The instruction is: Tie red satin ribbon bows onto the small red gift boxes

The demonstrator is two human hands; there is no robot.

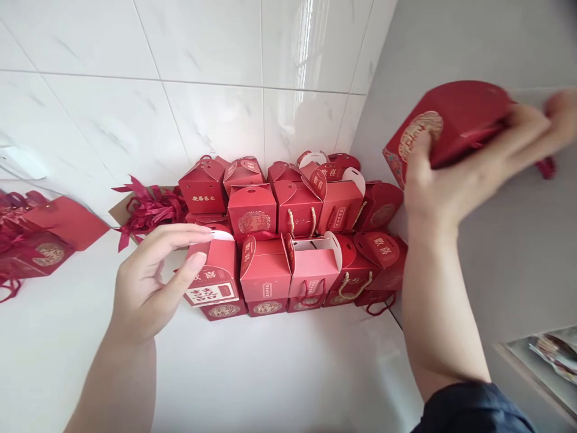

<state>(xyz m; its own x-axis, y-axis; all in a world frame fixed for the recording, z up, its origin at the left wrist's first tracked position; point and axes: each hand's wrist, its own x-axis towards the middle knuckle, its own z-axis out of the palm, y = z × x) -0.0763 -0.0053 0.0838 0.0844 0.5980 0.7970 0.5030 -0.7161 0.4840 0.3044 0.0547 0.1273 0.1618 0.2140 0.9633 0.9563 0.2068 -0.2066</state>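
Observation:
In the head view, my right hand [455, 180] grips a red gift box [469, 114] with a gold round emblem, raised at the upper right above the stacked boxes. Its thumb presses the emblem side. Lower left, my left hand [155, 282] is open, thumb and fingers apart, beside the front left red gift box [216, 258] of the stack. Its fingertips overlap that box's top edge; whether they touch it I cannot tell. A white label with characters [211, 293] shows on that box's front. More red gift boxes [265, 267] stand in stacked rows next to it.
The boxes stand on a white surface [270, 373] against a tiled wall [211, 114]. An open carton of red ribbons [155, 207] sits behind my left hand. More red boxes [49, 249] lie at far left. A grey panel [487, 288] bounds the right side.

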